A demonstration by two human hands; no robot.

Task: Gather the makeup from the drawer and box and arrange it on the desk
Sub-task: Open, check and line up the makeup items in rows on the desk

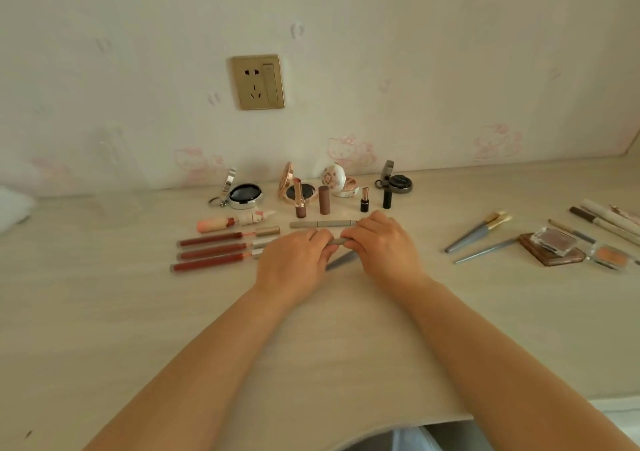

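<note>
My left hand (294,260) and my right hand (379,242) meet at the middle of the pale desk (329,329). Between them they pinch a grey pencil (338,241) by its two ends. A second grey stick (341,260) lies slanted just under the hands. Another grey pencil (323,224) lies flat behind them. To the left, red lip gloss tubes (211,251) lie in a row. Open compacts (242,194) and upright lipsticks (300,198) stand along the wall.
Brushes (476,230) lie to the right, with eyeshadow palettes (554,248) and pencils (606,222) at the far right. A wall socket (257,82) sits above the desk. Something white (14,208) rests at the left edge. The desk's front edge curves near me.
</note>
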